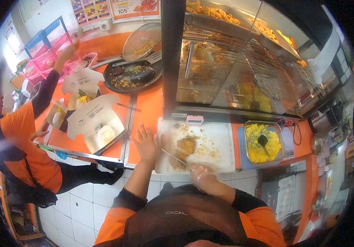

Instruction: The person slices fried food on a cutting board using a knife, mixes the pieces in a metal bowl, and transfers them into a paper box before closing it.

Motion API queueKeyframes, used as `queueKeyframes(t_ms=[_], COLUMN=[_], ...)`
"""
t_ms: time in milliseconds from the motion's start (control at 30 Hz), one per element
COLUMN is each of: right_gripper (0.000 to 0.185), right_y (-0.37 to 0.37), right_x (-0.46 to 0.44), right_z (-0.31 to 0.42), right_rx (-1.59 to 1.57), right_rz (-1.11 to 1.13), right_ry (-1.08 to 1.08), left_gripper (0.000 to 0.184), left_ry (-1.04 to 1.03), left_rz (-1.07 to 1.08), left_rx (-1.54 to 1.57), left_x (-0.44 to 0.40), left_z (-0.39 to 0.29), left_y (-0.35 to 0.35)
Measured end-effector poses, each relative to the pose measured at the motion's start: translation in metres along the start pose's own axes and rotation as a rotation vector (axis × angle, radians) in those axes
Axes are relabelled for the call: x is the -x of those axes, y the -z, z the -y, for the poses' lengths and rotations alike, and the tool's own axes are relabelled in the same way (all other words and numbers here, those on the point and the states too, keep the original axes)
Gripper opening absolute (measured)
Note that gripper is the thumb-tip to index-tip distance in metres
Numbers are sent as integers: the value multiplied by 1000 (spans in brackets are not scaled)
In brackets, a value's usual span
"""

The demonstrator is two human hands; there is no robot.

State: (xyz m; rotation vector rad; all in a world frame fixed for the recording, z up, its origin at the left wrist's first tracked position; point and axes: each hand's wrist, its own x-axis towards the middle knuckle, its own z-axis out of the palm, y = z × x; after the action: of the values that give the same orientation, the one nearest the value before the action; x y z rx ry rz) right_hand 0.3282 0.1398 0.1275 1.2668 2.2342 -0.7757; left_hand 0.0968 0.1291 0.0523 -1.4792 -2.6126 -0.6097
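Note:
My left hand (147,145) is open, its fingers spread over the orange counter at the left edge of a white tray (224,142). In the tray lies a piece of fried chicken (186,147) with crumbs scattered around it. My right hand (203,177), in a clear plastic glove and blurred by motion, is closed at the tray's front edge. From it a thin metal utensil (172,156) points left past the chicken's near side; its exact kind is unclear. Beside the left hand stands an open takeaway box (113,123) with white rice inside.
A glass display case (222,61) with fried chicken rises behind the tray. On the right is a container of yellow food (263,142). A dark plate (152,80) with a spatula sits at the back left. A co-worker (32,140) in orange reaches toward pink baskets (41,66).

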Motion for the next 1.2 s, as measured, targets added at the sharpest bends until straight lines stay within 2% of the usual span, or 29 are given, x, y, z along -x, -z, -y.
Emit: queueKeyframes(t_ms=[100,167,300,400,500,567,600,633,733,800,867,933,967,1033,1100,1133,1200], right_gripper=[27,27,30,35,40,42,45,47,62,72,76,74,69,60,50,45,43], right_y=[23,34,35,4,12,73,61,45,71,67,31,-18,-42,-42,-16,-21,-8], right_x=[-5,1,28,0,-8,11,-13,-41,-77,-113,-125,-128,-131,-127,-89,-89,-102], right_z=[14,14,20,12,19,38,16,-12,-41,-55,-46,-28,-14,14,36,36,43], right_rx=[3,-42,-15,0,35,62,48,32,114,93,232,322,346,199,-127,42,51], right_rz=[-63,-99,-59,-3,38,103,-59,-215,-294,-359,-752,-982,-1020,-985,-795,-882,-598], right_ry=[-3,-14,29,102,124,106,66,25,0,57,353,463,420,526,784,750,687], left_gripper=[60,58,57,58,62,57,55,52,47,46,44,39,38,36,34,33,29], left_ry=[2,-14,-62,42,-24,-41,-50,-105,-241,-289,-293,-265,-228,-155,-63,-27,28], left_rz=[-25,-32,-20,165,-59,-196,-259,-216,-53,112,90,54,-18,-171,-245,-278,-362], left_rx=[-74,-96,-137,76,-150,145,290,274,192,91,134,253,307,406,377,364,276], left_x=[-20,-24,-8,6,-10,-10,-4,8,48,70,82,88,90,94,97,98,97], left_z=[2,-10,-18,0,12,5,2,-4,-20,-25,-22,-14,-5,17,44,59,86], left_y=[5,36,70,28,6,25,39,56,80,75,61,56,58,64,71,76,90])
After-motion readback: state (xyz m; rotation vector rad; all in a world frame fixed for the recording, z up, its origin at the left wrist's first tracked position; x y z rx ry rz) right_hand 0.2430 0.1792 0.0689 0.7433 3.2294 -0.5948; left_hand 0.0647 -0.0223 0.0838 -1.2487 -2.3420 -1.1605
